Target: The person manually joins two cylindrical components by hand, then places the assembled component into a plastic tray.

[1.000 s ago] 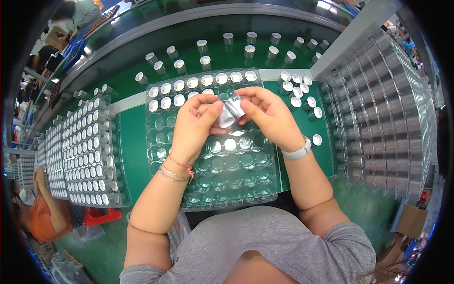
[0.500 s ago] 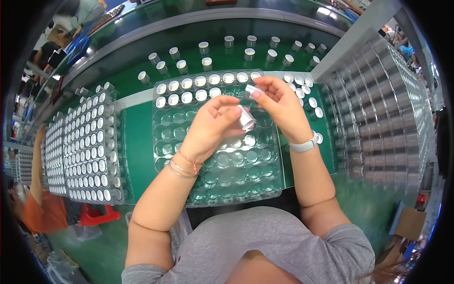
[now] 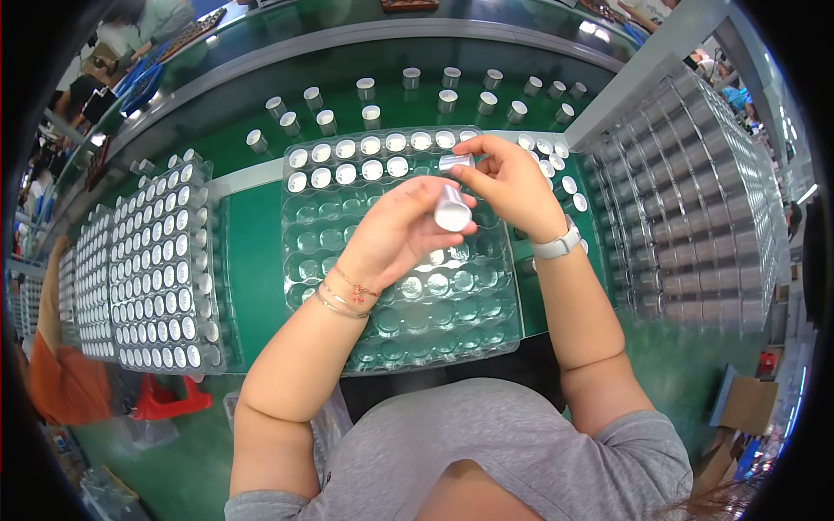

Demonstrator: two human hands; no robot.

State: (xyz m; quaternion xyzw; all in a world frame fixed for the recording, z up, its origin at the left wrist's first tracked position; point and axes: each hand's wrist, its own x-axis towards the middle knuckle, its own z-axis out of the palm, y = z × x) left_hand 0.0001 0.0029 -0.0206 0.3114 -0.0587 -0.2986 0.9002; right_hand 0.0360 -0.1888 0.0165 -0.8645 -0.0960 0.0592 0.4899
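Silver cylinder (image 3: 453,214) gripped in left hand (image 3: 397,223), second cylinder (image 3: 453,162) gripped in right hand (image 3: 511,184), both above clear tray (image 3: 389,323), green tabletop (image 3: 257,269) between its left edge and a loaded tray (image 3: 227,343), stacked trays (image 3: 695,208) beyond its right edge

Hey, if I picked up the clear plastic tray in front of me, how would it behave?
The clear plastic tray looks thin-walled, so it would probably flex. White-topped cylinders crowd its far rows, so that end may sag. Its glossy surface suggests it could feel slippery.
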